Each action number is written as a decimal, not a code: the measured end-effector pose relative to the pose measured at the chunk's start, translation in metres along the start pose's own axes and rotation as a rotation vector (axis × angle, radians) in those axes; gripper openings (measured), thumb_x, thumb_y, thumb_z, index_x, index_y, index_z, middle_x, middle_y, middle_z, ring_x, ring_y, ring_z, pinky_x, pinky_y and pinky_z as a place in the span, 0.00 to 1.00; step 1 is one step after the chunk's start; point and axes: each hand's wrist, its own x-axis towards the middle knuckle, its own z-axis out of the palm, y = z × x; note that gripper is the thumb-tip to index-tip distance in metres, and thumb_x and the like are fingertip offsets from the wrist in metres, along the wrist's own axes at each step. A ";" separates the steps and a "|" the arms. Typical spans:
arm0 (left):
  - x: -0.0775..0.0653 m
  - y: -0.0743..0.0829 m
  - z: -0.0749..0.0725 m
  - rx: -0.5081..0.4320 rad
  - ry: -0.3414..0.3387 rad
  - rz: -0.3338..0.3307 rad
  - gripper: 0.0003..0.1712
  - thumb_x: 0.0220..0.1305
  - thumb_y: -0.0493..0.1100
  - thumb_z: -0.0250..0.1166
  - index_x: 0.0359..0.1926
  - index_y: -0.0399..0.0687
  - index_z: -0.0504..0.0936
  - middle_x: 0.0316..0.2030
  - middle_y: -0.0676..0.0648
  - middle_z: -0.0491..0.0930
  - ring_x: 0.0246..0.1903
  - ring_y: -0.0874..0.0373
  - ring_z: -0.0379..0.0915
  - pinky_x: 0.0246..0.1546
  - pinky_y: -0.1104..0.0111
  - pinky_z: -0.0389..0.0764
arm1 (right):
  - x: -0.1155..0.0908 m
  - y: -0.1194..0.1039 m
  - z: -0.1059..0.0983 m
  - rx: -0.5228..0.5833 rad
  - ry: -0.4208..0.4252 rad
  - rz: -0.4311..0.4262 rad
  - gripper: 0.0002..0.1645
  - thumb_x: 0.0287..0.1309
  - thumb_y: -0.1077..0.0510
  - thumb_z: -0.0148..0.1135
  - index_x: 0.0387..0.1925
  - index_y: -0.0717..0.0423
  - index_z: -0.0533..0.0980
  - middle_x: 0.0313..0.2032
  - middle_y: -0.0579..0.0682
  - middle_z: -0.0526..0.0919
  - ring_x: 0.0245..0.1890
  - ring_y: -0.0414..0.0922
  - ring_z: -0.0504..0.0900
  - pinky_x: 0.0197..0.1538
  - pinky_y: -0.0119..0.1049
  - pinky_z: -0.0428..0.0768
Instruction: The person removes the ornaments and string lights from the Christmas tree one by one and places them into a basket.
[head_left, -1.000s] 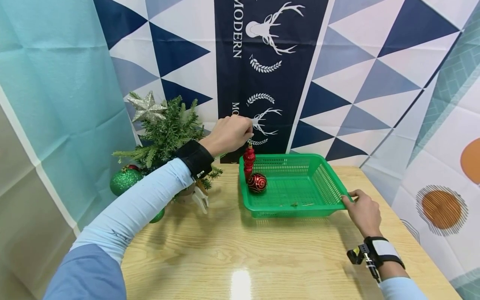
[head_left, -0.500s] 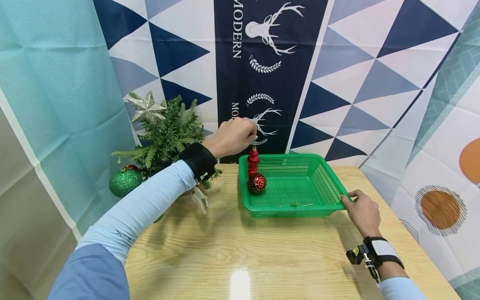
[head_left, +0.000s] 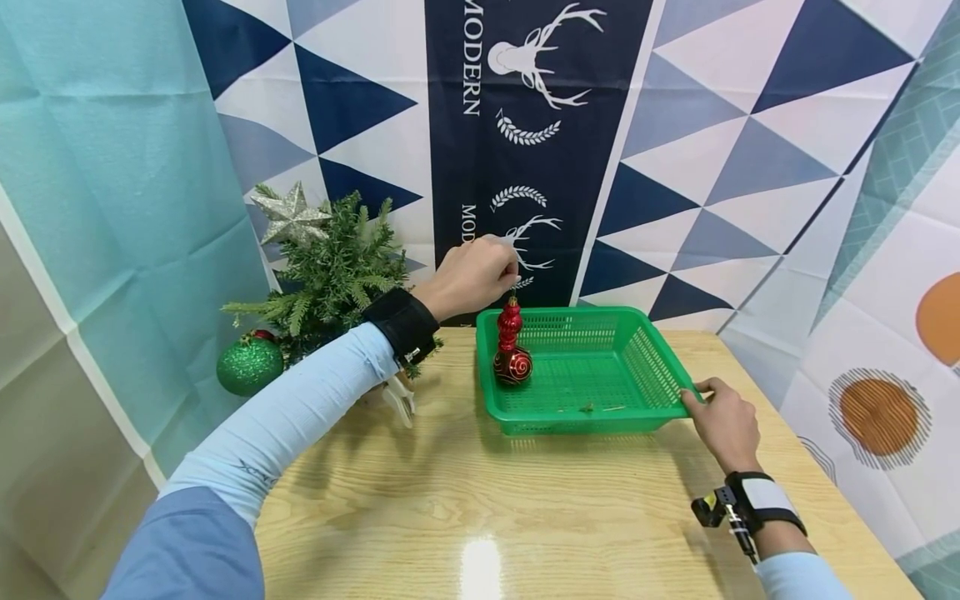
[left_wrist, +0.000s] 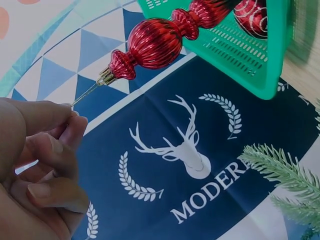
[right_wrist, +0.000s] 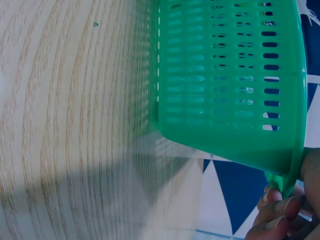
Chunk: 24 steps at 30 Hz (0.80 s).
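Note:
My left hand pinches the thin gold string of a shiny red spindle-shaped Christmas ornament. In the left wrist view the ornament hangs from the string at thumb and forefinger, its other fingers loosely curled. It hangs over the left end of a green plastic basket. A red bauble with gold swirls lies in that end of the basket, partly overlapped by the ornament's lower tip. With thumb and fingers my right hand grips the basket's front right corner; the right wrist view shows fingertips curled under the rim.
A small artificial Christmas tree with a silver glitter star stands left of the basket. A green glitter bauble hangs on it. Patterned cloth rises behind the wooden table. Small bits lie in the basket.
My left hand has moved slightly right, carrying the red ornament farther over the basket's left end, in front of the red bauble. The right hand keeps its grip on the corner.

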 end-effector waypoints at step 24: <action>0.011 0.009 0.019 -0.041 -0.033 0.028 0.07 0.76 0.43 0.63 0.42 0.49 0.87 0.36 0.51 0.85 0.31 0.60 0.77 0.29 0.69 0.75 | -0.001 -0.002 -0.002 0.003 -0.009 0.006 0.25 0.71 0.49 0.60 0.54 0.68 0.78 0.32 0.63 0.82 0.24 0.53 0.78 0.18 0.42 0.70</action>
